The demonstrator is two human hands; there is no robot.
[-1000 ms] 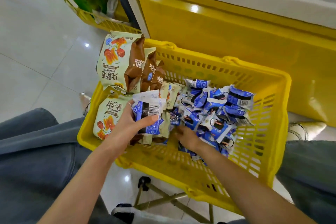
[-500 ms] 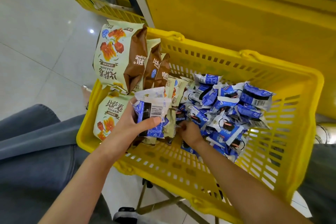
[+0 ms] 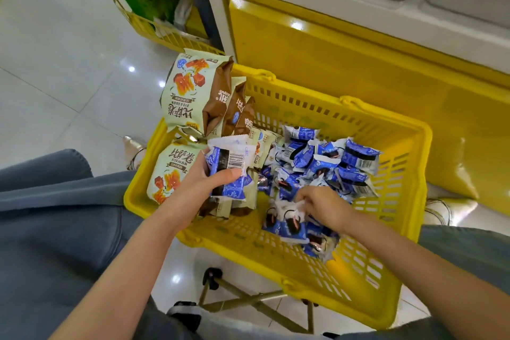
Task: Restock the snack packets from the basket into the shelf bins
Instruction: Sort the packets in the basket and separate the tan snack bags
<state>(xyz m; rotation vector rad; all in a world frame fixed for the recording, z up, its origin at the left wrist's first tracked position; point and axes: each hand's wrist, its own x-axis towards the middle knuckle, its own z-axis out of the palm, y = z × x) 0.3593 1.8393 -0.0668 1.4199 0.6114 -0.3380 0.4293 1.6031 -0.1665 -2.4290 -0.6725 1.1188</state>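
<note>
Nearest, toward five o'clock, the right hand pinches a blue packet off the pile inside the basket; at nine o'clock the left hand clamps a gathered stack. Lift it clear, then square edges against that stack.

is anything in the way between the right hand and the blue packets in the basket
Nothing visible stands between them. The right hand is down inside the yellow basket, right on the pile of blue packets, its fingers pinching a packet at the near edge. The left hand holds its own stack of packets off to the side.
</note>
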